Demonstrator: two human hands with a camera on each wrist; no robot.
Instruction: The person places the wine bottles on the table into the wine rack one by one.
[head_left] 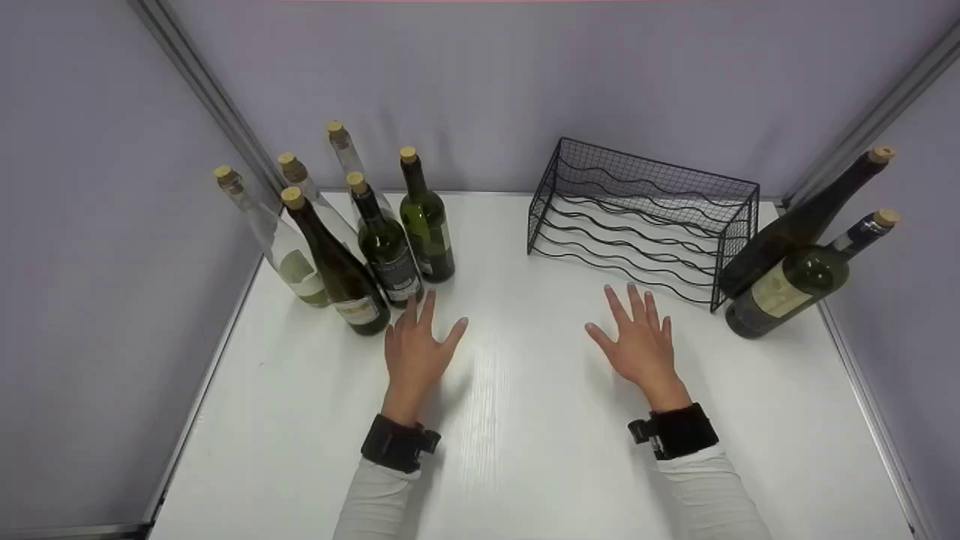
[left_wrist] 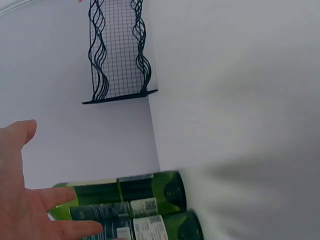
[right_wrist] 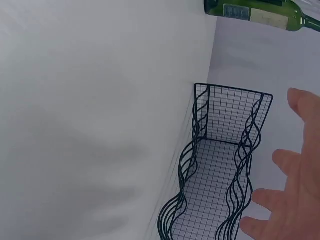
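My left hand (head_left: 416, 352) is spread with straight fingers, holding nothing, just in front of several corked wine bottles. Nearest its fingertips are a brown-green bottle (head_left: 334, 262) with a pale label and a green bottle (head_left: 394, 259) with a dark label; whether the fingers touch them is unclear. In the left wrist view its thumb and fingers (left_wrist: 75, 229) show beside green bottles (left_wrist: 170, 192). My right hand (head_left: 641, 349), likewise spread, holds nothing in front of a black wire wine rack (head_left: 660, 166). The rack has wavy bars and no bottles in it.
Clear glass bottles (head_left: 281, 247) stand at the back left, partly hidden by the dark ones. Right of the rack are a dark bottle (head_left: 799, 217) and a green bottle (head_left: 780, 292) with a cream label. Grey walls (head_left: 480, 90) enclose the white table (head_left: 525, 420).
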